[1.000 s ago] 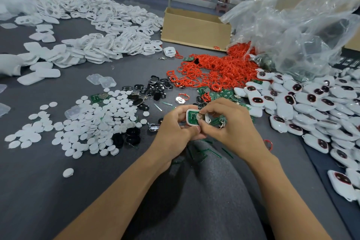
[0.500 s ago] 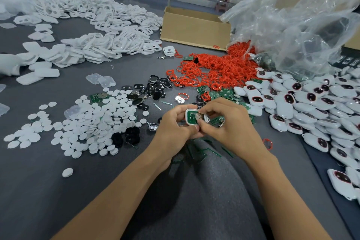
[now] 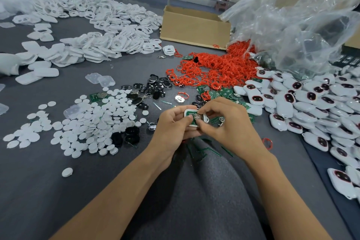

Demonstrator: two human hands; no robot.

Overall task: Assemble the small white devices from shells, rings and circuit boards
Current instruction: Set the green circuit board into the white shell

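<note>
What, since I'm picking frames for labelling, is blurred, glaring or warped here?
All in the head view: the left hand and right hand gripping the white shell are sharp; the far-left shell pile smears into blur; glare streaks the clear plastic bag; the wide lens stretches the frame edges; light is even, shadows faint.

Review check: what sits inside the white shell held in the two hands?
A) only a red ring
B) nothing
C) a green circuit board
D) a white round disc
C: a green circuit board shows inside the white shell, which the left hand and right hand grip.
</note>
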